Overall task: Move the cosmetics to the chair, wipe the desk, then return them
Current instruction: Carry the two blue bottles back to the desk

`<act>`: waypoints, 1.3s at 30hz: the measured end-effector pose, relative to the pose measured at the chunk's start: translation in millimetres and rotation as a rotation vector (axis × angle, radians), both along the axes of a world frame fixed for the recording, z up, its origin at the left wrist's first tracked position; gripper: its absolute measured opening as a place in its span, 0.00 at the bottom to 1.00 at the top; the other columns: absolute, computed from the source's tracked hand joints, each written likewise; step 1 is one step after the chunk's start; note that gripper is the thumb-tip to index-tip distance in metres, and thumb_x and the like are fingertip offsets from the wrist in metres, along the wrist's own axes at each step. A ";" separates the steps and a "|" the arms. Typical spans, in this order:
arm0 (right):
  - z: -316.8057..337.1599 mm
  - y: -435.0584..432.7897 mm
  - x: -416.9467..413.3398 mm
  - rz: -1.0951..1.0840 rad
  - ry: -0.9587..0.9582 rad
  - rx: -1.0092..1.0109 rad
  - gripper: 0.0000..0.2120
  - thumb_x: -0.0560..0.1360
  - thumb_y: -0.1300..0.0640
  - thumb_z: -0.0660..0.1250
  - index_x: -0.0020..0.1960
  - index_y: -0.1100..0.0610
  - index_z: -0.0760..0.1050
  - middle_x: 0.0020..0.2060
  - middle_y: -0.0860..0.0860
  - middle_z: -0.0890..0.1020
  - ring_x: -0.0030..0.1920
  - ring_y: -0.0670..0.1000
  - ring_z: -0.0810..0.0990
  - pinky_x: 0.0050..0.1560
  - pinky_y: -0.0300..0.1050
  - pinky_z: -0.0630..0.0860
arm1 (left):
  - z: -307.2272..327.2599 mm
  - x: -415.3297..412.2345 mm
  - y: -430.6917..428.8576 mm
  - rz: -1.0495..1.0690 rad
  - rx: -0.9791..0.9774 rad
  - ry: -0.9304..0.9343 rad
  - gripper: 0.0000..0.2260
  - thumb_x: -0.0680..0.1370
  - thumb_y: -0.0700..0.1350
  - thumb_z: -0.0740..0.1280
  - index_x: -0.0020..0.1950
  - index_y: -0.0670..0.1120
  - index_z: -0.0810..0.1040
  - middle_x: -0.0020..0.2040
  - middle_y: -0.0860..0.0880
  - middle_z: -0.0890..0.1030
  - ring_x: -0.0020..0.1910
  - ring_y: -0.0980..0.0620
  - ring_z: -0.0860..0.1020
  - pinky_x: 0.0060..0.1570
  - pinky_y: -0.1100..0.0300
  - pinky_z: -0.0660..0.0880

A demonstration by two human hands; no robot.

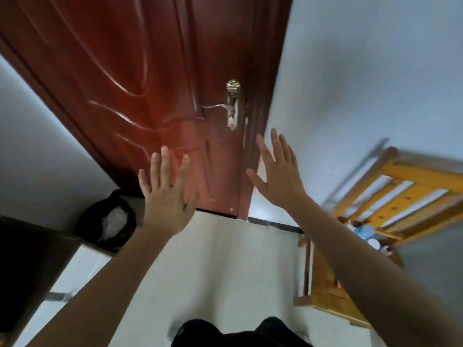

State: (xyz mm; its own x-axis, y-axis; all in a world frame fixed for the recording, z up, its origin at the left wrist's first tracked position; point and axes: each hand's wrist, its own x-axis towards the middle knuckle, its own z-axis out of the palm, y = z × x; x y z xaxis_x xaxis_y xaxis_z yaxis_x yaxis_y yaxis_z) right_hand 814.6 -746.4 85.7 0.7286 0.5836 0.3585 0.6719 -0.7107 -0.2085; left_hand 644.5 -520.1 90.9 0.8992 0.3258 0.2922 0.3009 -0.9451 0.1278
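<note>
left hand (166,196) and right hand (278,176), fingers spread and empty, before red door (150,71); cosmetics (367,234) on wooden chair (413,189)

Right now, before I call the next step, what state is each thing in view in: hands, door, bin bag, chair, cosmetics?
left hand: open, fingers spread, holding nothing.
right hand: open, fingers spread, holding nothing.
door: shut.
bin bag: open at the top, white rubbish inside.
chair: standing by the wall.
cosmetics: on the chair, too blurred to tell lids.
</note>
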 end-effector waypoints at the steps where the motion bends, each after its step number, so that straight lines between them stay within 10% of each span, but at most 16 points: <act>1: -3.4 -38.5 5.2 -0.029 0.008 0.000 0.35 0.81 0.38 0.56 0.82 0.51 0.49 0.81 0.59 0.47 0.81 0.62 0.47 0.79 0.60 0.52 | -2.6 15.6 -33.2 -0.038 -0.009 0.010 0.31 0.79 0.60 0.54 0.81 0.52 0.55 0.81 0.40 0.47 0.79 0.36 0.49 0.70 0.29 0.52; 15: -70.4 -428.9 27.7 -0.532 0.261 -0.015 0.39 0.79 0.34 0.57 0.82 0.45 0.43 0.81 0.57 0.45 0.81 0.62 0.45 0.76 0.67 0.55 | -47.8 154.1 -392.8 -0.467 -0.070 0.262 0.32 0.79 0.67 0.44 0.80 0.56 0.48 0.81 0.45 0.39 0.80 0.43 0.39 0.74 0.33 0.47; 26: -156.2 -465.2 60.5 -0.630 0.461 0.008 0.38 0.77 0.26 0.46 0.81 0.41 0.46 0.80 0.52 0.57 0.78 0.57 0.61 0.71 0.61 0.70 | -138.5 212.1 -444.4 -0.497 -0.207 0.507 0.34 0.78 0.68 0.50 0.80 0.59 0.44 0.79 0.50 0.31 0.78 0.47 0.32 0.76 0.37 0.45; 39: -342.8 -429.9 99.0 -0.653 0.742 0.255 0.38 0.77 0.47 0.71 0.79 0.49 0.53 0.77 0.50 0.64 0.76 0.52 0.63 0.71 0.50 0.68 | -359.8 266.8 -456.1 -0.287 -0.600 0.581 0.35 0.77 0.60 0.68 0.79 0.52 0.57 0.79 0.49 0.61 0.79 0.45 0.56 0.75 0.39 0.57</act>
State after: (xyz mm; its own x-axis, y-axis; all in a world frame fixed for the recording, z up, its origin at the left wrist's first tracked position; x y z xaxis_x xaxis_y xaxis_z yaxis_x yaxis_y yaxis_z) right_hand 913.6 -1176.3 -257.2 0.9663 -0.0382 -0.2547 -0.1914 -0.7682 -0.6110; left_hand 911.3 -976.2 -268.9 0.9232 0.0161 -0.3839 0.2337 -0.8167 0.5276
